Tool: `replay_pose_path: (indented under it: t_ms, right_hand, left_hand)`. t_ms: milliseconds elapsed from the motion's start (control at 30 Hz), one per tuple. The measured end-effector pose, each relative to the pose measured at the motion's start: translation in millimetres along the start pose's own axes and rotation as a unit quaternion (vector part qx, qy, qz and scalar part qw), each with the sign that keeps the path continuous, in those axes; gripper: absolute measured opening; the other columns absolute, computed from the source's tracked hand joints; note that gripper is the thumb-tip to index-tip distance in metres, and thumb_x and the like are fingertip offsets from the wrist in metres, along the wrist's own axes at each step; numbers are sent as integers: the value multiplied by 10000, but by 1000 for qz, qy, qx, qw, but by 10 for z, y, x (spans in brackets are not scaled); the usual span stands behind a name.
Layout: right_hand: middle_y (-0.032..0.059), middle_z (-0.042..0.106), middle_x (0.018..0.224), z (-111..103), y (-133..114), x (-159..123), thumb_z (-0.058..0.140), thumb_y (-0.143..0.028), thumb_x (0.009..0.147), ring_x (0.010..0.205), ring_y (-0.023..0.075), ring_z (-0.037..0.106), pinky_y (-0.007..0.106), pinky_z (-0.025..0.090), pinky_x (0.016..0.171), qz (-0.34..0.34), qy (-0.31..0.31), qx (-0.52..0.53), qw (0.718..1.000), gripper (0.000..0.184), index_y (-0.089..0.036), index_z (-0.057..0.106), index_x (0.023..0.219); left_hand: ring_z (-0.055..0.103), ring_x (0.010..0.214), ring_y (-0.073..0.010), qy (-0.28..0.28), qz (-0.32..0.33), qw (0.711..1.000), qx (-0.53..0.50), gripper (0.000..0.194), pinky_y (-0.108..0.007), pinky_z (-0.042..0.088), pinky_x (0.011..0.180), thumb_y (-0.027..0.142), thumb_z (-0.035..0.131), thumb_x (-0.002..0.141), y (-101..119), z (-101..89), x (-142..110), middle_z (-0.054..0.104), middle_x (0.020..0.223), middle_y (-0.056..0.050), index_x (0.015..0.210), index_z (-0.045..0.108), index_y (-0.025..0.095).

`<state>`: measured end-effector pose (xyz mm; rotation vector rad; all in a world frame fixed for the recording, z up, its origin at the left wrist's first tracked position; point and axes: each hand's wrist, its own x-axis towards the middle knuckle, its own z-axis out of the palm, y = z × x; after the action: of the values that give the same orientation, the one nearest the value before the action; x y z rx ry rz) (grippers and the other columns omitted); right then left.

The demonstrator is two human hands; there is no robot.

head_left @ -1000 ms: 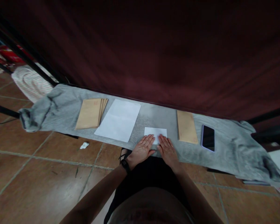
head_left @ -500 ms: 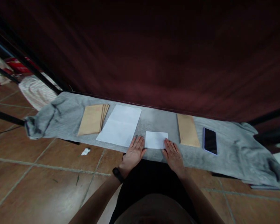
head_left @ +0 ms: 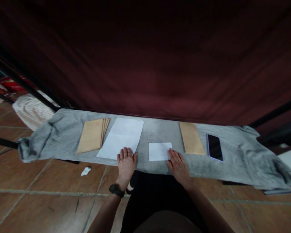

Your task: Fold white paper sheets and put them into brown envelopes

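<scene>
My left hand (head_left: 126, 163), with a dark band on its wrist, lies flat on the lower right corner of the large white paper (head_left: 122, 136). Its fingers are stretched out. My right hand (head_left: 178, 164) rests palm down, fingertips touching the right edge of a small folded white paper (head_left: 160, 151). Left of the large sheet lies a fanned stack of brown envelopes (head_left: 91, 135). A further brown envelope (head_left: 192, 138) is just beyond my right hand, and a phone (head_left: 214, 147) with a dark screen and purple edge lies to its right.
A grey cloth (head_left: 157, 129) covers the narrow bench. Behind it hangs a dark red curtain (head_left: 145, 64). Dark metal bars (head_left: 46, 100) stand at the left. A crumpled white scrap (head_left: 86, 171) lies on the tiled floor, and a striped cloth (head_left: 32, 110) hangs at the left.
My left hand has moved left from beside the small folded paper onto the large paper. My right hand stays at the small paper's right edge. The camera view has shifted slightly.
</scene>
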<state>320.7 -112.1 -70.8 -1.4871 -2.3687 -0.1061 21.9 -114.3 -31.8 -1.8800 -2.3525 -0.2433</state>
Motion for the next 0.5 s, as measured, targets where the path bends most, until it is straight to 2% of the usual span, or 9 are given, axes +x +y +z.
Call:
replay_pose_path:
  t_ms: [133, 300, 400, 467, 500]
  right_hand:
    - [119, 467, 1538, -7, -9, 6, 377, -335, 1052, 1391, 262, 475, 475, 309, 1190, -1, 5, -4, 1000, 552, -136, 327, 1564]
    - [114, 482, 1528, 30, 0, -11, 367, -346, 1053, 1373, 259, 498, 472, 314, 1187, -6, 23, 0, 1000, 562, -150, 304, 1576]
    - [112, 487, 1524, 58, 6, -23, 371, -354, 1050, 1371, 264, 501, 475, 319, 1184, -6, 32, -1, 999, 570, -151, 300, 1578]
    - [111, 483, 1527, 65, 7, -26, 378, -358, 1049, 1373, 265, 498, 473, 320, 1182, -6, 32, -3, 999, 573, -150, 303, 1577]
    - [110, 481, 1528, 65, 6, -25, 381, -358, 1048, 1374, 266, 496, 472, 318, 1183, -7, 31, -4, 999, 573, -149, 305, 1576]
  left_hand:
    - [537, 1311, -367, -3, 2, 1000, -11, 495, -553, 416, 1079, 360, 357, 1000, 24, -75, 2, 607, 1381, -222, 1310, 624, 81]
    - [510, 1343, -333, -4, 6, 999, -37, 494, -544, 380, 1115, 456, 364, 1001, -65, -162, 83, 606, 1403, -167, 1275, 654, 166]
    - [346, 1466, -337, 62, -44, 997, -26, 568, -556, 248, 1192, 505, 378, 985, -367, -239, 336, 467, 1533, -186, 1385, 562, 147]
    - [234, 1513, -355, 113, -135, 984, -21, 652, -563, 215, 1195, 493, 369, 980, -701, -283, 561, 310, 1606, -248, 1484, 418, 82]
    - [197, 1517, -386, 120, -188, 975, -22, 715, -587, 215, 1183, 514, 376, 968, -890, -294, 667, 241, 1620, -280, 1516, 343, 56]
